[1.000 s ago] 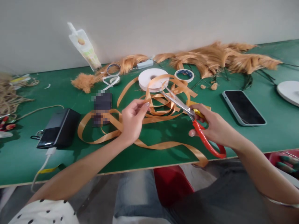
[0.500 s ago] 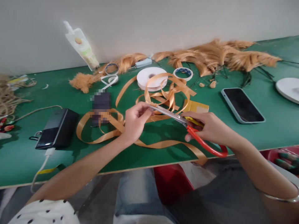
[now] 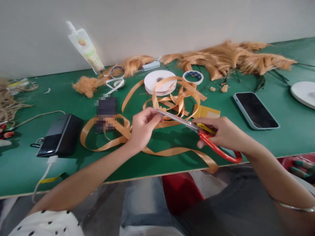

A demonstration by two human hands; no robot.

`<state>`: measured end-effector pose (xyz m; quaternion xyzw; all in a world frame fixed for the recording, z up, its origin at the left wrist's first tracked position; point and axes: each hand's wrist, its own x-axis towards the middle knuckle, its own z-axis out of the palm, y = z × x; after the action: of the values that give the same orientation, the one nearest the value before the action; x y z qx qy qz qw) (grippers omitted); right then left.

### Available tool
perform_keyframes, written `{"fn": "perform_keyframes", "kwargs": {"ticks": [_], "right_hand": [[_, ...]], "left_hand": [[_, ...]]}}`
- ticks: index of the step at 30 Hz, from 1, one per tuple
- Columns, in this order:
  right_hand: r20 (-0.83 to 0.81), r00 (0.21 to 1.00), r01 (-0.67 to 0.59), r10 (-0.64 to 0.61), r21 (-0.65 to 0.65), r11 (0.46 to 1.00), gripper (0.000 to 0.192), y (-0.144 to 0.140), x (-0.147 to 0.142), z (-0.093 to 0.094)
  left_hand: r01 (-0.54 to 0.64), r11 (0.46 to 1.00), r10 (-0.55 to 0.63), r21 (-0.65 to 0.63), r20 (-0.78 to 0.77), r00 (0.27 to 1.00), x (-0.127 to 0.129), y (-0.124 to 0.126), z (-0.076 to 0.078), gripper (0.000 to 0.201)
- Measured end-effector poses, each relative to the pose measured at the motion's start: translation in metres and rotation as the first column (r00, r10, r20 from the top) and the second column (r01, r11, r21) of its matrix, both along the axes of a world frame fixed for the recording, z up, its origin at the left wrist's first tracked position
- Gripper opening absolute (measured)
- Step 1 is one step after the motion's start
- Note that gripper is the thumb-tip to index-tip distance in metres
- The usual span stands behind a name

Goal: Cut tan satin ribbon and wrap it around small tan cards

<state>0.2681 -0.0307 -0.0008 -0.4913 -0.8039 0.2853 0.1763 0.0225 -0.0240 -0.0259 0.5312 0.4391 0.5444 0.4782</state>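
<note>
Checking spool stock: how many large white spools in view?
2. One white spool lies in the upper middle, partly crossed by orange ribbon; a second white spool sits at the right edge, cut off by the frame, right of the phone. Others may be hidden.

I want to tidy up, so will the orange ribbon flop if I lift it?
Probably floppy: the ribbon curls in loose loops. It may be slippery, since it looks shiny. It's likely light, because it looks thin.
</note>
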Motion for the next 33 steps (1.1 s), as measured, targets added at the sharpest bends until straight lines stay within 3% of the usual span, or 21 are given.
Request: {"fn": "perform_keyframes", "kwargs": {"ticks": [18, 24, 28, 33], "right_hand": [[0.077, 0.996, 0.041, -0.038, -0.039, 0.998, 0.053, 0.003, 0.009, 0.009], [0.268, 0.963, 0.057, -0.011, -0.165, 0.985, 0.046, 0.009, 0.039, 0.02], [0.401, 0.914, -0.028, 0.058, -0.08, 0.996, 0.046, 0.011, 0.043, 0.014], [0.404, 0.903, -0.151, 0.149, -0.026, 0.988, 0.045, 0.007, 0.027, 0.007]], "left_hand": [[0.002, 1.0, -0.002, -0.001, -0.021, 1.0, 0.001, 0.0, 0.004, 0.014], [-0.049, 0.998, 0.047, 0.05, 0.04, 0.998, 0.0, 0.0, 0.003, 0.011], [-0.051, 0.997, 0.047, 0.059, 0.054, 0.997, 0.001, -0.001, 0.002, 0.012], [-0.025, 0.998, 0.028, 0.061, -0.064, 0.998, 0.003, -0.005, 0.004, 0.016]]}}
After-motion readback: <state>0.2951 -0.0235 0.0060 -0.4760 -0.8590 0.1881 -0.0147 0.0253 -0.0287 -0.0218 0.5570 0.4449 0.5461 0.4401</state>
